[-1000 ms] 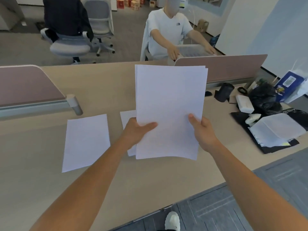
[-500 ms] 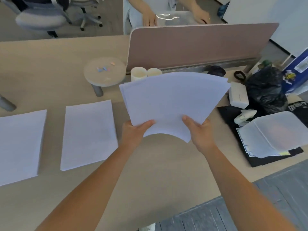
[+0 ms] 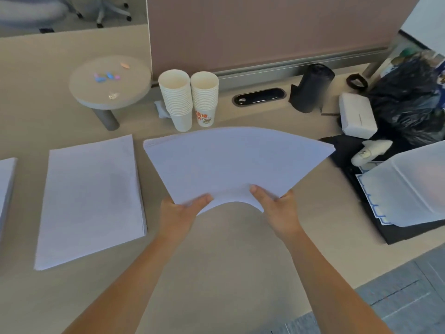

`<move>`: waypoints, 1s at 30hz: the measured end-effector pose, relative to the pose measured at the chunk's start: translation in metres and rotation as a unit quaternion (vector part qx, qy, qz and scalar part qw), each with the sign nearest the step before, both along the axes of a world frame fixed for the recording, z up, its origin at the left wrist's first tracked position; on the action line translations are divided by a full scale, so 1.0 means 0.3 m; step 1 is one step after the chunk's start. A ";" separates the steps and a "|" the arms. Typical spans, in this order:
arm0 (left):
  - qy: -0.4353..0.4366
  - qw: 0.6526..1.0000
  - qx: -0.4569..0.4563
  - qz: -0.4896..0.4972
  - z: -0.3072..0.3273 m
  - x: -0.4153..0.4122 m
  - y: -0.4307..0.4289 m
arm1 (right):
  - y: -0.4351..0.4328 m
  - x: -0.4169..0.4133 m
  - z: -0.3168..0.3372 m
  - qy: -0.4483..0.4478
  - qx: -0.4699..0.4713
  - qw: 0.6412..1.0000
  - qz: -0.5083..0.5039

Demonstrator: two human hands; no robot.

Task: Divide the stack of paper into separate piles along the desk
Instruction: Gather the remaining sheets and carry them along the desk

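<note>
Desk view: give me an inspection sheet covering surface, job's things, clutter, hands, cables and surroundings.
Surface: light wood desk, oval cable port near the divider.
Job's things: fanned paper stack held above the desk; one flat paper pile to its left; second pile cut off at the left edge.
Clutter: two paper cup stacks, round stand, black bag, white box, translucent bin.
Hands: left hand and right hand each pinch the stack's near edge.
Cables: nothing seen.
Surroundings: divider panel, chair base, grey floor.
</note>
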State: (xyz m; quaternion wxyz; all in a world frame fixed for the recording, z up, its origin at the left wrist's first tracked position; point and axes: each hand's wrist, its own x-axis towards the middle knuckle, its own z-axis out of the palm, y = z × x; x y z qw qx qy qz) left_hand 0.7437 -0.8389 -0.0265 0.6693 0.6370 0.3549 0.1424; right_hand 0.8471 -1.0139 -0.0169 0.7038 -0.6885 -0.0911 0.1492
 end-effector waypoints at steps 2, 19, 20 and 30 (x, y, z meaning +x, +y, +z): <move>0.002 1.000 0.003 -0.006 -0.008 -0.003 0.008 | -0.009 0.003 -0.001 0.003 -0.011 1.000 0.007; -0.058 0.995 0.048 -0.072 0.127 0.000 0.050 | -0.016 0.072 0.242 -0.026 0.021 0.998 0.062; -0.055 0.995 0.038 -0.069 0.128 0.000 0.051 | -0.013 0.067 0.246 -0.026 0.026 0.998 0.055; -0.033 0.994 -0.001 -0.101 0.295 0.029 0.044 | -0.015 0.119 0.407 -0.058 0.029 0.998 0.003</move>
